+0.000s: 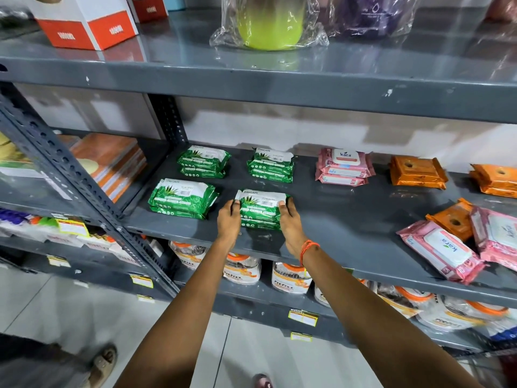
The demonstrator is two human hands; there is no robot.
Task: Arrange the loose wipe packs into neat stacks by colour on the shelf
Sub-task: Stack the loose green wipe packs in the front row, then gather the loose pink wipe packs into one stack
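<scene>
On the grey middle shelf (335, 219) lie wipe packs in three colours. My left hand (228, 221) and my right hand (291, 222) press on either side of a green stack (260, 208) near the front edge. Three more green stacks (183, 198) (203, 161) (270, 164) sit to the left and behind it. A pink stack (344, 167) rests at the back, with two orange stacks (416, 172) (493, 180) to its right. At the far right, loose pink packs (443, 250) (496, 236) lie askew over a loose orange pack (450, 219).
A slotted grey upright (70, 175) divides this bay from the left one. The shelf above holds red-and-white boxes (84, 23) and a bagged green tub (270, 23). Jars (291, 278) fill the shelf below. A sandalled foot (105, 359) stands on the tiled floor.
</scene>
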